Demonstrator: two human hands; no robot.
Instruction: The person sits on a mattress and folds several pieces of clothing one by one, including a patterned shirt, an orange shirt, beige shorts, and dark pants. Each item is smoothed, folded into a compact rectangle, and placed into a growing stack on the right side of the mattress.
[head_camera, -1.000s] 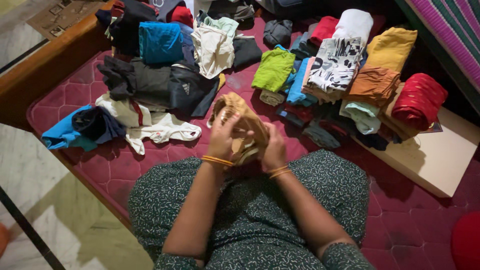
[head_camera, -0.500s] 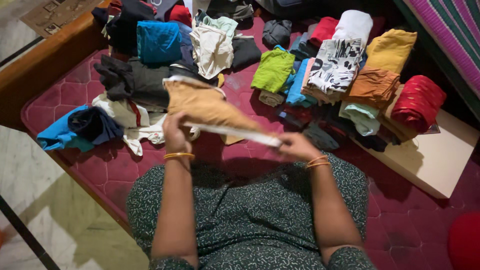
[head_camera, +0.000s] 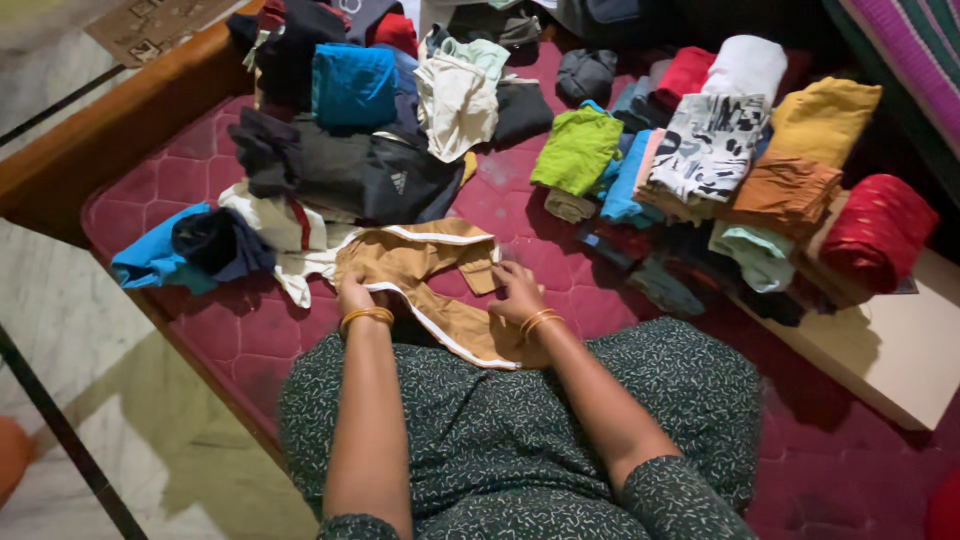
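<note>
Hands (head_camera: 440, 290) press tan shorts (head_camera: 430, 280) flat near mattress edge (head_camera: 200, 340).

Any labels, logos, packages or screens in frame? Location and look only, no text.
No packages, signs or screens.
White logo mark: small, on the dark garment beyond the tan shorts under both hands.
Printed cloth: folded, white with black pattern, on the right-hand pile.
Flat booklet corner: under the red bundle, too hidden to describe.

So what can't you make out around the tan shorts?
- Left hand: fingers hidden, head view, curled into the tan shorts.
- Shorts' near leg: runs under the right hand and wrist.
- Striped fabric: cut by the right edge.
- Dark clothes: too dim to separate.
</note>
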